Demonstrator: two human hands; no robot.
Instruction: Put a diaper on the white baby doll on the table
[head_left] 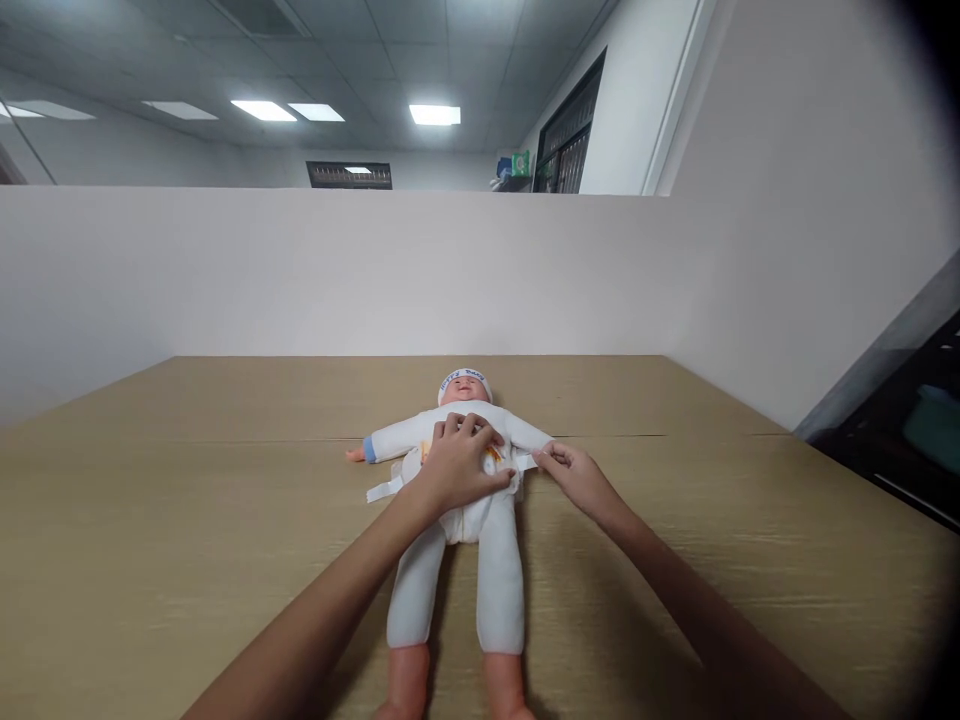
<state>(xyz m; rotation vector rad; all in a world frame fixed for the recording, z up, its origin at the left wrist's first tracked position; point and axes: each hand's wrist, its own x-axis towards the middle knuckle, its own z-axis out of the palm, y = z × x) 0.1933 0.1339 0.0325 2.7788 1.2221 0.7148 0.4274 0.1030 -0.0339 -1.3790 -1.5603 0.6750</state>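
A baby doll (pixel 501 580) in a white suit and a white cap lies on its back, feet toward me. Around its hips is a white diaper (pixel 466 525). My left hand (pixel 463 458) rests over the diaper's front at the belly, fingers spread, hiding part of the printed pattern. Pinched between the fingertips of my right hand (pixel 574 475) is the diaper tab (pixel 528 462) on the right side, pulled outward. The other diaper tab (pixel 385 489) sticks out loose on the left, touched by neither hand.
Under the doll is a wide tan table (pixel 225 520) with a seam across it. A white partition (pixel 420 270) rises behind the table, and a white wall (pixel 787 230) stands on the right. At the far right edge is a dark object (pixel 907 430).
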